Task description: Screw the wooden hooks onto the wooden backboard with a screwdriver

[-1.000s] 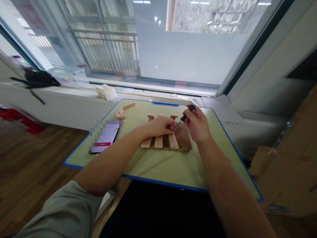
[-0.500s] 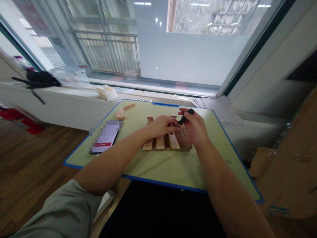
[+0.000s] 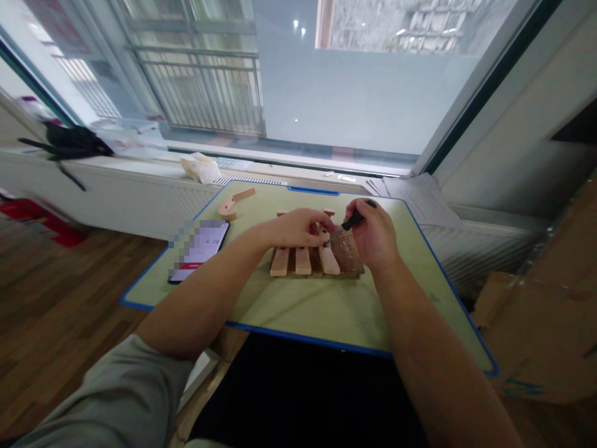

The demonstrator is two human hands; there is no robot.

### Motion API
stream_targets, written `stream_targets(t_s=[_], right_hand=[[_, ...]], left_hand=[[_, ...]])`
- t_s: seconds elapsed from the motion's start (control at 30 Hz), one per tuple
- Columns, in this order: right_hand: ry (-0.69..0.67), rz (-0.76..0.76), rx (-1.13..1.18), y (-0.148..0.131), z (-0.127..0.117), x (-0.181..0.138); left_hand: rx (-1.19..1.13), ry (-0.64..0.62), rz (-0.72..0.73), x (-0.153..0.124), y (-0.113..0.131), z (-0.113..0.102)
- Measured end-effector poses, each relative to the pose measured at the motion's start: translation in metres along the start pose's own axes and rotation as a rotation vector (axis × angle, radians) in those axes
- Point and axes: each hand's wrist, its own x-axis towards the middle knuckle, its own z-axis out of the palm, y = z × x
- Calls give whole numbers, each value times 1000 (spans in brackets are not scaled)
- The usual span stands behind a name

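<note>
A wooden slatted piece (image 3: 303, 261) of pale strips on darker cross-bars lies on the green table (image 3: 326, 305). A brown mottled panel (image 3: 349, 255) sits at its right end. My left hand (image 3: 298, 227) rests on the slats, its fingers pinched together near the third slat. My right hand (image 3: 375, 233) grips a small screwdriver (image 3: 351, 221) with a black handle. Its metal tip points down-left toward my left fingertips.
A phone (image 3: 198, 249) lies at the table's left. A loose curved wooden part (image 3: 233, 204) lies at the far left corner. A crumpled bag (image 3: 200, 168) and a black bag (image 3: 69, 142) sit on the windowsill. Cardboard boxes (image 3: 545, 336) stand to the right.
My right hand swung the screwdriver from nearly flat back to tip-down against the slats. My left fingers stayed pinched there. The camera tilted slightly.
</note>
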Motion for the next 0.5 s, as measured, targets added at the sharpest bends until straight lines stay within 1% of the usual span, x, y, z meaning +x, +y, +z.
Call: stream_targets(t_s=[0.07,0.13,0.3,0.5], right_hand=[[19,-11,0,-1,0,1],[36,-26,3,-1,-1,1],[47,-50,-47,-1,-2,3],[60,-62,-110,0,-2,3]], left_hand=[[90,-117,35,-2,0,-3],[160,-171,38,-2,0,-3],[194,-156,21,2,1,4],[175,-155,20,3,-3,2]])
